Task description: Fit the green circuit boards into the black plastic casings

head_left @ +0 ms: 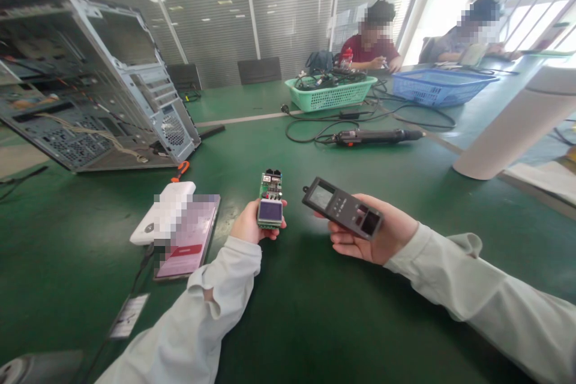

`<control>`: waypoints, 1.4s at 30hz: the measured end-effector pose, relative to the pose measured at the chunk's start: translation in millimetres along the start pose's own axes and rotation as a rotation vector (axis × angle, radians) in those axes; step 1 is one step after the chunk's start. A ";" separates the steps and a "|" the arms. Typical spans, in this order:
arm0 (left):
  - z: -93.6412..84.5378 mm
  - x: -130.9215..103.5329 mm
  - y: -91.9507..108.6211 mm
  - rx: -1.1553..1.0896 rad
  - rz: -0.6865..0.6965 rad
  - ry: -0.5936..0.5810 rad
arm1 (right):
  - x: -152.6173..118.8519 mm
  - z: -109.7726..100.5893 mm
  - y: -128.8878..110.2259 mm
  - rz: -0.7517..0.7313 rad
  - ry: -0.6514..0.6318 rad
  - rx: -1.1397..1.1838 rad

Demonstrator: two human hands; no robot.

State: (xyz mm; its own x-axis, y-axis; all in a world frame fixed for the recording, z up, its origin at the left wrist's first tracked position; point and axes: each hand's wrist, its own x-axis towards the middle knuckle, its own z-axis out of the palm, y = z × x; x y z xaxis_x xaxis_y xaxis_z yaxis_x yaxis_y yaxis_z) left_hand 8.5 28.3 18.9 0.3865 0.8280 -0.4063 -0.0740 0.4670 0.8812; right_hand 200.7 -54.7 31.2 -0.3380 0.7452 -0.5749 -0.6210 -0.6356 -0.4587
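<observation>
My left hand (247, 227) holds a small green circuit board (270, 200) upright, with a little display at its lower end and black connectors on top. My right hand (375, 235) cradles a dark plastic housing shell (342, 207) lying flat across the palm, with a clear window and rectangular cut-outs. The two parts are apart, a short gap between them, above the green table (315, 312).
An open computer case (90, 84) lies tilted at the back left. A white power bank (157, 225) and a phone (191, 240) lie left of my hands. An electric screwdriver (378, 136), green basket (330, 93), blue basket (441, 85) and white cylinder (517, 126) stand farther back. Two people sit at the far end.
</observation>
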 end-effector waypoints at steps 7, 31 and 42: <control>1.2 0.2 -0.4 0.030 -0.005 0.010 | 3.4 -4.4 4.8 0.033 -0.222 -0.025; -4.7 5.7 -6.9 -0.029 0.009 0.029 | -2.5 -0.5 23.9 -1.671 0.378 -1.923; -1.7 3.5 -4.5 0.007 0.026 0.010 | -1.0 1.2 26.7 -1.110 0.271 -1.127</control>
State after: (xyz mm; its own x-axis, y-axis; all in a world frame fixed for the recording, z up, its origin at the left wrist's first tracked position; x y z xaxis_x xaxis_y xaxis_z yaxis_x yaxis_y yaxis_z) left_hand 8.6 29.7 13.1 0.3755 0.8427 -0.3858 -0.0770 0.4432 0.8931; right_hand 183.6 -72.2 20.4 0.1087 0.9391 0.3260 0.3925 0.2608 -0.8820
